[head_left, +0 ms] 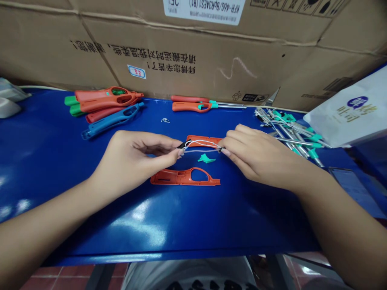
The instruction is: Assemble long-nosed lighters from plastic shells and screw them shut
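My left hand pinches one end of a thin white wire that has a small black part at that end. My right hand pinches the wire's other end. The wire stretches between both hands, just above the blue table. Under it lies an orange lighter shell half. A second orange shell half lies nearer to me, and a small green trigger piece rests between the two halves.
Orange, red and blue lighter bodies are piled at the back left. An assembled orange lighter lies at the back middle. Several metal tubes with green ends lie at the right beside a white bag. Cardboard boxes wall the back.
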`<state>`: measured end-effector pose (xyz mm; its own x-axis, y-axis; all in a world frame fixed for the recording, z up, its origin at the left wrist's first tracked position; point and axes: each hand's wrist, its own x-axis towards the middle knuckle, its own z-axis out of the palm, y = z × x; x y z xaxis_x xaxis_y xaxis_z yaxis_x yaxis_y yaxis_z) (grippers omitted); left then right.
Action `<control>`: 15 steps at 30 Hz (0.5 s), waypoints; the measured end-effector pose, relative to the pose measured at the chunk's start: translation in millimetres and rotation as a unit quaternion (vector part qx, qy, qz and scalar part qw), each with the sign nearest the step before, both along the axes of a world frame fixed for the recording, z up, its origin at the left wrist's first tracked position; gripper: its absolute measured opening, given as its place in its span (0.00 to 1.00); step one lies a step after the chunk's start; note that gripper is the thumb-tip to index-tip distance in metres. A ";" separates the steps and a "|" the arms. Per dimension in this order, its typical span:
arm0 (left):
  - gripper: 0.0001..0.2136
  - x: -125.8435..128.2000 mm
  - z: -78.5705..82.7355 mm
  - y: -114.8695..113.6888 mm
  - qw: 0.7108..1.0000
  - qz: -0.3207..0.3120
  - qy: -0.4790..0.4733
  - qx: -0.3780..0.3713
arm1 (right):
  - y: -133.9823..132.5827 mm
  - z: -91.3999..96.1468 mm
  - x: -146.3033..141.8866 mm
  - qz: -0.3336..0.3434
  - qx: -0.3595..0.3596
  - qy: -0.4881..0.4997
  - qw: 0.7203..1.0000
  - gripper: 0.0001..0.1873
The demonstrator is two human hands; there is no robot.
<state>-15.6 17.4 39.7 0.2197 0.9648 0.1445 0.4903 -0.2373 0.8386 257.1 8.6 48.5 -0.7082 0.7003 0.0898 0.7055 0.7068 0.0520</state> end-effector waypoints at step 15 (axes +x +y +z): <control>0.05 0.7 1.1 0.5 1.000 0.003 0.012 0.014 | -2.6 -2.2 -2.0 -0.072 0.044 0.061 0.995 0.15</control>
<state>-14.9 17.9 40.8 0.2176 0.9617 0.1665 0.5119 -0.2577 0.8195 255.1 6.0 46.4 -0.5809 0.7796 0.2341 0.8041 0.5943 0.0161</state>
